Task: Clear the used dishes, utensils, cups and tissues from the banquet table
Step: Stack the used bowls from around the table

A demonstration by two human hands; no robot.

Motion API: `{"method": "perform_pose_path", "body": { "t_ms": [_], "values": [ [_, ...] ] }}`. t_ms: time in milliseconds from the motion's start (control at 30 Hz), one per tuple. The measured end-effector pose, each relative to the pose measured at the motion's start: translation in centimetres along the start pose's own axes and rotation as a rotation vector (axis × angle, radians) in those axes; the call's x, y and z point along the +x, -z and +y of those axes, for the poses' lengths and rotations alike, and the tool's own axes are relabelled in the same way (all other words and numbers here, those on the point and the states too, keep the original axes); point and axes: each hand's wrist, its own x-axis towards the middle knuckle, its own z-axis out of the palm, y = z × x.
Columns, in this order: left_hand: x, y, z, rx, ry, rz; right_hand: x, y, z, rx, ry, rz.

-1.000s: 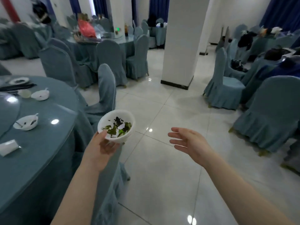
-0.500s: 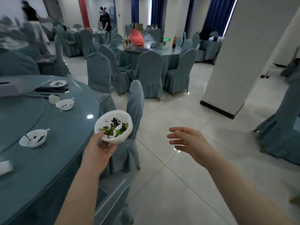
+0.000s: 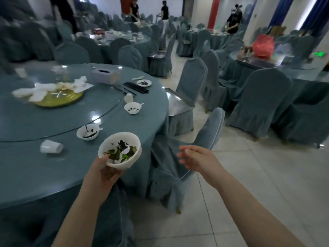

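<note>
Left grip (image 3: 105, 172) holds a white bowl (image 3: 120, 150) of green scraps from beneath, above the surface's (image 3: 44, 168) near edge. Right grip (image 3: 197, 160), at three o'clock of the bowl, hangs empty, fingers relaxed. A tipped cup (image 3: 51, 146) lies at nine o'clock, another used bowl (image 3: 88, 133) at ten.

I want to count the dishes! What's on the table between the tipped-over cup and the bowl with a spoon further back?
One white bowl with dark scraps sits between the tipped cup and the far bowl, seen in the head view.
</note>
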Motion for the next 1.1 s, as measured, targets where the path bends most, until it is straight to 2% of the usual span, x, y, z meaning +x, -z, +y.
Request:
{"method": "perform_pose_path", "body": {
  "t_ms": [267,667,933,1100],
  "values": [
    [5.1,3.6,1.9,-0.09,-0.182,0.342,13.7,-6.2,-0.8,-0.156,-0.059,-0.286],
    [9.0,6.9,4.8,-0.228,-0.275,0.544,25.9,-16.5,-0.8,-0.498,-0.018,-0.536],
    [11.8,7.9,6.3,-0.273,-0.351,0.702,35.6,-24.6,0.8,-0.624,-0.018,-0.594],
    [13.9,8.8,7.2,-0.31,-0.365,0.864,42.3,-30.1,2.0,-0.696,-0.08,-0.672]
  ]
}}
